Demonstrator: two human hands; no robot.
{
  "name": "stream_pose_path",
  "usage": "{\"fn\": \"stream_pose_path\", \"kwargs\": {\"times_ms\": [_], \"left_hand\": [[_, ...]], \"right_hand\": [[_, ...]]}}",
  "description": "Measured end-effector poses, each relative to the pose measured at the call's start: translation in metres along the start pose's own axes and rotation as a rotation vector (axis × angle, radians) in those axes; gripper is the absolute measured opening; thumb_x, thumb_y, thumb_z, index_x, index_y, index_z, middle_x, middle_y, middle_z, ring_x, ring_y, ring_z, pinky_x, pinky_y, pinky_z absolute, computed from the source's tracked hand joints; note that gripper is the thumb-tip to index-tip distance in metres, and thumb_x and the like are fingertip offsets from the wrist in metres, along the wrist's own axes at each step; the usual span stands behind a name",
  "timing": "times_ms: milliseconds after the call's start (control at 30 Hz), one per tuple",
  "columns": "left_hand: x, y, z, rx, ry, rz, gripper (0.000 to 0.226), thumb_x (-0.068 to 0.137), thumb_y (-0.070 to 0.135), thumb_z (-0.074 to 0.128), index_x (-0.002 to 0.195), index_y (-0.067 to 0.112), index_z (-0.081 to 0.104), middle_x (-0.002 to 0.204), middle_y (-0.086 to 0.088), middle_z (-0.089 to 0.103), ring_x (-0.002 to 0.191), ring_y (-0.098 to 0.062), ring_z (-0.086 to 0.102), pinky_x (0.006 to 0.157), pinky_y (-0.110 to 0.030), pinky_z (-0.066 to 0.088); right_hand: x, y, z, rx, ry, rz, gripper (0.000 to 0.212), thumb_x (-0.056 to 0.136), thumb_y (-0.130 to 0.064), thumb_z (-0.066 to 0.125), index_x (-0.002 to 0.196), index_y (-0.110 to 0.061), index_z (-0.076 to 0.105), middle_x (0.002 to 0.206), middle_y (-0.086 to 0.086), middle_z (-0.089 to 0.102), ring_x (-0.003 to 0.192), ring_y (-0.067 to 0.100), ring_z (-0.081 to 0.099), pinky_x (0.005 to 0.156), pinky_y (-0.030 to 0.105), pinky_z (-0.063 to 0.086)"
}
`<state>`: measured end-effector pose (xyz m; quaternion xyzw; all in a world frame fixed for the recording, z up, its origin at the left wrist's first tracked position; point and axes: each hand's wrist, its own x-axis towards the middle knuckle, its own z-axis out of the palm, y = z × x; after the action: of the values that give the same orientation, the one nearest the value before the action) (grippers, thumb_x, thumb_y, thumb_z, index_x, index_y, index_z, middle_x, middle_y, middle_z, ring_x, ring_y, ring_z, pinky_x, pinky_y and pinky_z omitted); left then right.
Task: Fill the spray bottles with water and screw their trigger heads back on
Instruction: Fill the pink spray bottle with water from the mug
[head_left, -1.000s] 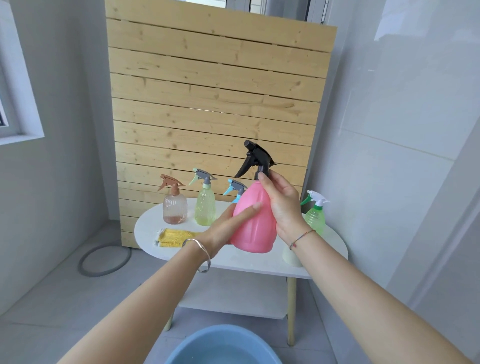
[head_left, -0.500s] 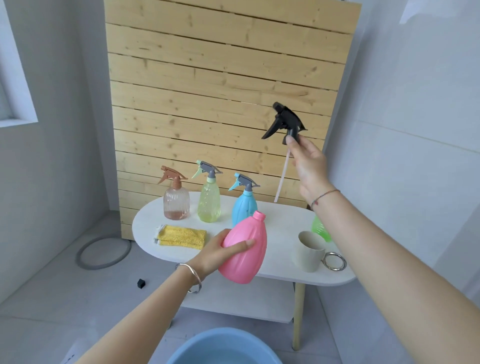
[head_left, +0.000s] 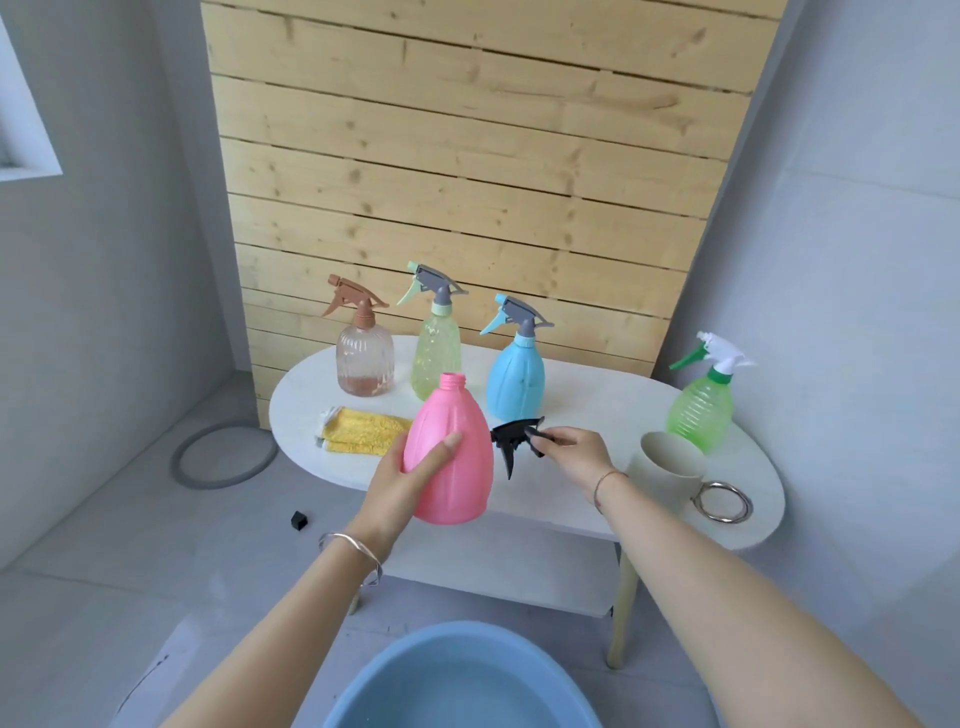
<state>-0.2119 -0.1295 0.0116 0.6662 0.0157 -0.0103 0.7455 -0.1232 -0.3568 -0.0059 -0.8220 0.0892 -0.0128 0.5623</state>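
Observation:
My left hand (head_left: 402, 480) grips the pink spray bottle (head_left: 457, 462) upright in front of the white table (head_left: 587, 405); its neck is open, with no head on it. My right hand (head_left: 579, 454) holds the black trigger head (head_left: 514, 439) low over the table, just right of the pink bottle. Along the back of the table stand a clear brown-headed bottle (head_left: 363, 358), a yellow-green bottle (head_left: 436, 353) and a blue bottle (head_left: 517, 374), and a green bottle (head_left: 701, 402) at the right, all with heads on.
A blue basin (head_left: 462, 680) holding water sits on the floor below my arms. A beige cup (head_left: 667, 475) with a metal ring (head_left: 722, 501) stands at the table's right front. A yellow cloth (head_left: 361, 431) lies at the left. A wooden slat panel (head_left: 467, 171) backs the table.
My right hand lifted the black trigger head off the pink bottle, then brought it down to the table beside the bottle. My left hand kept hold of the bottle.

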Motion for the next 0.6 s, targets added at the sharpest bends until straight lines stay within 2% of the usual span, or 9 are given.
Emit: {"fn": "stream_pose_path", "kwargs": {"times_ms": [167,233,367,433,500,600], "left_hand": [[0.000,-0.008,0.000,0.012,-0.001,-0.018,0.089,0.051,0.070,0.071,0.128,0.028,0.052,0.120,0.004,0.064,0.107,-0.014,0.063,0.092,-0.040,0.053],[-0.001,-0.010,0.003,0.034,-0.003,-0.028,0.091,0.050,0.071,0.071,0.129,0.029,0.051,0.120,0.006,0.064,0.107,-0.013,0.063,0.092,-0.038,0.054],[-0.006,-0.009,0.013,0.017,-0.041,-0.029,0.087,0.047,0.068,0.071,0.123,0.029,0.052,0.116,0.005,0.065,0.102,-0.010,0.064,0.074,-0.023,0.054],[-0.008,-0.008,0.017,0.008,-0.038,-0.026,0.085,0.046,0.067,0.070,0.120,0.029,0.053,0.114,0.005,0.065,0.100,-0.009,0.064,0.069,-0.019,0.053],[-0.008,-0.010,0.017,0.005,-0.027,-0.026,0.087,0.045,0.068,0.070,0.121,0.029,0.052,0.114,0.005,0.064,0.100,-0.010,0.064,0.069,-0.020,0.052],[-0.008,-0.015,0.018,0.017,-0.021,-0.042,0.087,0.044,0.068,0.071,0.119,0.029,0.052,0.113,0.005,0.064,0.100,-0.011,0.064,0.071,-0.023,0.053]], "right_hand": [[0.007,0.028,0.017,-0.064,0.064,0.008,0.020,0.073,-0.024,0.079,0.090,-0.014,0.074,0.086,-0.001,0.071,0.081,0.014,0.063,0.080,0.025,0.049],[0.010,0.030,0.021,-0.076,0.097,0.000,0.022,0.072,-0.024,0.080,0.091,-0.015,0.074,0.088,0.000,0.073,0.085,0.017,0.067,0.083,0.028,0.051],[0.013,0.029,0.016,-0.085,0.064,-0.002,0.029,0.073,-0.025,0.080,0.096,-0.010,0.072,0.096,0.002,0.072,0.087,0.015,0.065,0.080,0.023,0.049],[0.009,0.023,0.009,-0.095,0.071,-0.010,0.036,0.075,-0.031,0.078,0.103,-0.010,0.068,0.099,-0.001,0.067,0.092,0.013,0.061,0.082,0.023,0.045],[0.004,0.012,-0.004,-0.109,0.101,-0.071,0.036,0.078,-0.034,0.076,0.105,-0.013,0.067,0.102,-0.003,0.064,0.095,0.013,0.059,0.084,0.023,0.044],[-0.011,-0.011,-0.033,-0.093,0.158,-0.267,0.018,0.083,-0.027,0.071,0.097,-0.016,0.068,0.097,-0.006,0.067,0.085,0.011,0.060,0.077,0.021,0.041]]}}
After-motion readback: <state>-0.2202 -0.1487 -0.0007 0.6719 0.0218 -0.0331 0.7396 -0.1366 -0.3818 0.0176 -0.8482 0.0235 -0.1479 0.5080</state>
